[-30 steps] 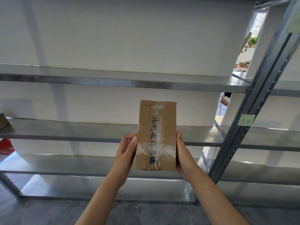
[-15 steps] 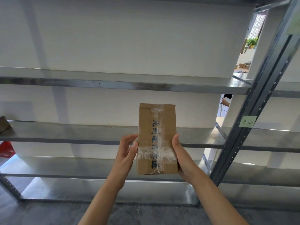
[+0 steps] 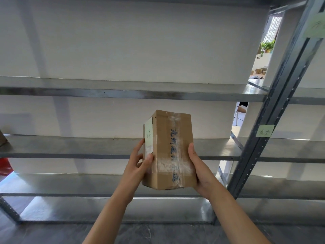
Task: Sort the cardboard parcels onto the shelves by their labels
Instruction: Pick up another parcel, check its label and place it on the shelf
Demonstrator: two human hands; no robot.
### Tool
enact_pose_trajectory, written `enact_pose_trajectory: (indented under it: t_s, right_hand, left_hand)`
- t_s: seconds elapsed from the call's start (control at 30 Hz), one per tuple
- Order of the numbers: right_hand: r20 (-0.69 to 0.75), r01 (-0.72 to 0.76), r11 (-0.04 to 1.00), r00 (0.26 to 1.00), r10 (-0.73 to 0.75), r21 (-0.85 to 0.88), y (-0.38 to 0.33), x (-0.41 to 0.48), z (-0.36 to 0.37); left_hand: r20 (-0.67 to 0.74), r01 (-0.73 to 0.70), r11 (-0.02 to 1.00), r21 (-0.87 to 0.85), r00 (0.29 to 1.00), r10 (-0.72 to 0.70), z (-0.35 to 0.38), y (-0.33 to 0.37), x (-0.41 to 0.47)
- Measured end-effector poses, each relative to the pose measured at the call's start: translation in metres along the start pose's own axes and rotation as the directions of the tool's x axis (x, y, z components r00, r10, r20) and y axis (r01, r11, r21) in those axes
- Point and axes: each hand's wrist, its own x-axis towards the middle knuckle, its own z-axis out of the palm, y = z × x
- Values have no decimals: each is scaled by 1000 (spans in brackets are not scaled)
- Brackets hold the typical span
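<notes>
**Cardboard parcel held up before steel shelving**

White wall (image 3: 140, 41) fills the background. Across it runs a galvanised steel rack: upper shelf (image 3: 123, 93), middle shelf (image 3: 70, 147), lower shelf (image 3: 70, 184). Dark stone-pattern floor (image 3: 158, 233) lies below. A grey perforated upright post (image 3: 274, 120) slants up the right side.

The cardboard parcel (image 3: 173, 148) stands upright in the air in front of the rack. In view it spans from just under the upper shelf down past the middle shelf. It is turned a little, so the front face and the left side both show. Clear tape (image 3: 173, 164) runs down the front over blue handwriting, which is not legible.

The left grip (image 3: 136, 166) grasps the parcel's lower left corner, thumb on the front face and fingers on the side. The right grip (image 3: 200, 169) grasps the right edge, thumb lying along the front; its fingers are hidden behind.

A pale green post label (image 3: 265, 131) with handwriting sits at middle-shelf height. A pale green parcel label (image 3: 148, 136) sits on the left side. A brown cardboard scrap (image 3: 2, 140) shows at the far left of the middle shelf.
</notes>
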Motion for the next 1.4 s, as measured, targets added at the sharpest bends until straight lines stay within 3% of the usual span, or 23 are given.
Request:
enact_pose_trajectory:
  t_s: [0.2,0.43,0.87,1.13,1.4]
  right_hand:
    - [-79,31,999,996,-30,11,-5,-3,-7]
    - [-82,84,996,993,-86,-26,-7,-4,-14]
    - [-79,159,982,983,-167,-105,6,11,-23]
    - [-87,122,992,988,-125,-34,10,14,-28]
    - [-153,138,980,975,-159,-142,8,15,-27]
  left_hand:
    - [-105,-17,984,-179,994,-2,-1,3,-3]
    - [-119,25,970,-240,991,-55,-2,0,-3]
    - [-125,-17,969,-246,992,-15,-7,3,-1]
    - [-110,-91,981,-170,991,73,-4,6,-5]
    - [-99,-81,980,-180,993,64,2,-1,-4]
